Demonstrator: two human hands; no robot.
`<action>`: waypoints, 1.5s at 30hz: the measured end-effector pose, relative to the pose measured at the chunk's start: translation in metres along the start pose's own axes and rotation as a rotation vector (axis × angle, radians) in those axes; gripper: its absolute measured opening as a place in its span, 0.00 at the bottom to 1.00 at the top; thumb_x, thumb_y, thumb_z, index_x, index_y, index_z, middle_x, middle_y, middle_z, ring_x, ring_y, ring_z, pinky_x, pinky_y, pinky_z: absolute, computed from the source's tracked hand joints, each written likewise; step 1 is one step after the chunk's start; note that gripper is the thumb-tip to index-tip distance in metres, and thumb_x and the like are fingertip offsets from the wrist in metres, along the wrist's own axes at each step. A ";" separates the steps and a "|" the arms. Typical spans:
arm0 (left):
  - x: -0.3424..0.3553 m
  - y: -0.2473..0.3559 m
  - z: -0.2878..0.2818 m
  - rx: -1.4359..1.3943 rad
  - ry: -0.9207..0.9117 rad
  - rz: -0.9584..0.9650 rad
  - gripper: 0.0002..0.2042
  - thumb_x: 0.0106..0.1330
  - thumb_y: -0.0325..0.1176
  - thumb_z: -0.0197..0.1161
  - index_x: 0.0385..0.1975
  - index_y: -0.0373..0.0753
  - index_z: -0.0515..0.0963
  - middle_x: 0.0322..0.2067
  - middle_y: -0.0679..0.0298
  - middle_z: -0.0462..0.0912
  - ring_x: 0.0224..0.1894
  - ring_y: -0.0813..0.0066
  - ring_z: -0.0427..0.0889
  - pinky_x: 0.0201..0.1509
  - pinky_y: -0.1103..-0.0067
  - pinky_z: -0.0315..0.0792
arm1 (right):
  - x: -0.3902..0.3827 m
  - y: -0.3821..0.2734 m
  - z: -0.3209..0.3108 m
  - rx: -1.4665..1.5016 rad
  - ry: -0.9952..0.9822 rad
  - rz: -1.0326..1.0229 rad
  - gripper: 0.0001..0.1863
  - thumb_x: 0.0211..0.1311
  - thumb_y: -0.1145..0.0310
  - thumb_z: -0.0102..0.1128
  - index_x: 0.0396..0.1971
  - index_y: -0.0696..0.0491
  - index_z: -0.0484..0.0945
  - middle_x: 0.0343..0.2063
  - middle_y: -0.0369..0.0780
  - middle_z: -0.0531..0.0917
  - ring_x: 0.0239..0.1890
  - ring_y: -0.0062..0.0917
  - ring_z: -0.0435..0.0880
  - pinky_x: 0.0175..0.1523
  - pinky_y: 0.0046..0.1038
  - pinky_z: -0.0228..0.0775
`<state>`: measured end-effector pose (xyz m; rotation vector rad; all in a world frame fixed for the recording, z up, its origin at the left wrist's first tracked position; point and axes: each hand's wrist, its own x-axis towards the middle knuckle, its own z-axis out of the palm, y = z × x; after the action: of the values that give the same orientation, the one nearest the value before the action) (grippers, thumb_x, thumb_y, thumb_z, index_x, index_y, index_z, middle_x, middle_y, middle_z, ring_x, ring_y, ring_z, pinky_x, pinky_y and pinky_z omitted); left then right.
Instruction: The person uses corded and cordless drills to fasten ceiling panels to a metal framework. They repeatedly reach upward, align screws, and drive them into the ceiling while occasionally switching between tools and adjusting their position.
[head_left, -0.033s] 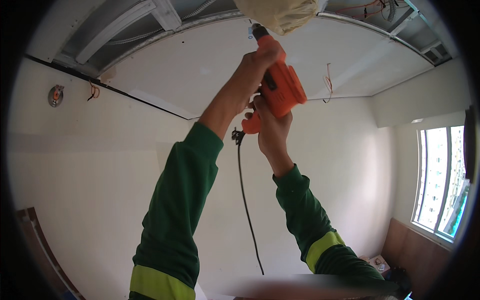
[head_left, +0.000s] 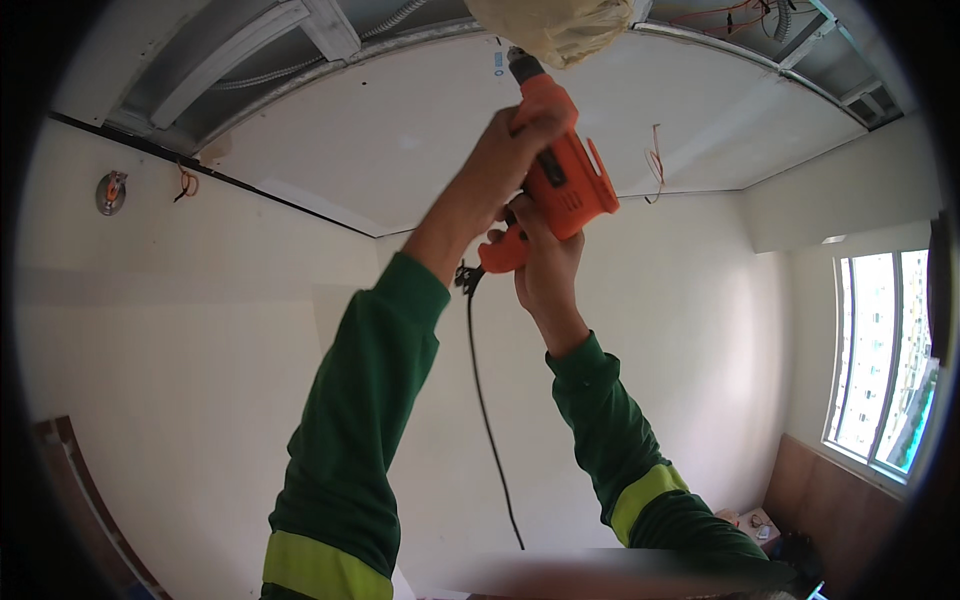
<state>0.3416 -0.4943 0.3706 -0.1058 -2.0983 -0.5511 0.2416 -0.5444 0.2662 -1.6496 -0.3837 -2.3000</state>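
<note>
Overhead I hold an orange corded power drill (head_left: pixel 568 170), tilted with its chuck up at the ceiling. My left hand (head_left: pixel 507 150) is wrapped round the front of its body, just behind the dark chuck (head_left: pixel 522 66). Lower down, my right hand (head_left: pixel 549 255) is closed round the handle; some of its fingers are hidden. The chuck is beside a crumpled, yellowish plastic covering (head_left: pixel 560 25) on the ceiling, near the edge of the white ceiling board (head_left: pixel 420 125). Whether the tip touches the board, I cannot tell. A black cord (head_left: pixel 482 400) hangs from the handle.
Metal ceiling framing (head_left: pixel 235 60) and flexible conduit (head_left: pixel 395 20) show in the opening above. Loose orange wires (head_left: pixel 654 170) dangle from the board. A round fixture (head_left: pixel 112 193) is on the left wall. To the right is a window (head_left: pixel 880 350). A blurred brown shape (head_left: pixel 610 575) crosses the bottom.
The rear of the drill has turned slightly, its body moving a little to the right. The cord has swung slightly left. Both hands keep their grip.
</note>
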 end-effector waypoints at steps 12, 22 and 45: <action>-0.153 -0.119 0.086 -0.040 0.314 -0.124 0.34 0.68 0.42 0.76 0.64 0.31 0.64 0.52 0.56 0.80 0.52 0.68 0.85 0.57 0.68 0.82 | -0.181 0.024 -0.124 0.324 -0.123 0.641 0.22 0.67 0.67 0.64 0.58 0.58 0.76 0.47 0.44 0.85 0.43 0.32 0.90 0.46 0.35 0.86; -0.375 -0.253 0.110 -0.621 0.771 -0.707 0.26 0.82 0.57 0.60 0.62 0.39 0.73 0.49 0.69 0.78 0.54 0.81 0.79 0.60 0.74 0.77 | -0.395 0.013 -0.149 0.123 0.178 1.327 0.21 0.62 0.76 0.69 0.55 0.59 0.78 0.43 0.40 0.84 0.40 0.29 0.88 0.43 0.34 0.84; -0.546 -0.257 0.170 0.548 0.611 -0.960 0.14 0.64 0.37 0.78 0.41 0.39 0.83 0.37 0.55 0.84 0.38 0.51 0.88 0.40 0.62 0.82 | -0.406 0.030 -0.142 -0.713 -0.687 1.047 0.23 0.63 0.61 0.79 0.51 0.58 0.81 0.37 0.42 0.84 0.34 0.30 0.86 0.39 0.34 0.79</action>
<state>0.4437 -0.5779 -0.2425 1.2700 -1.5129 -0.4378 0.2529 -0.5955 -0.1618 -2.1404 1.0553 -1.0683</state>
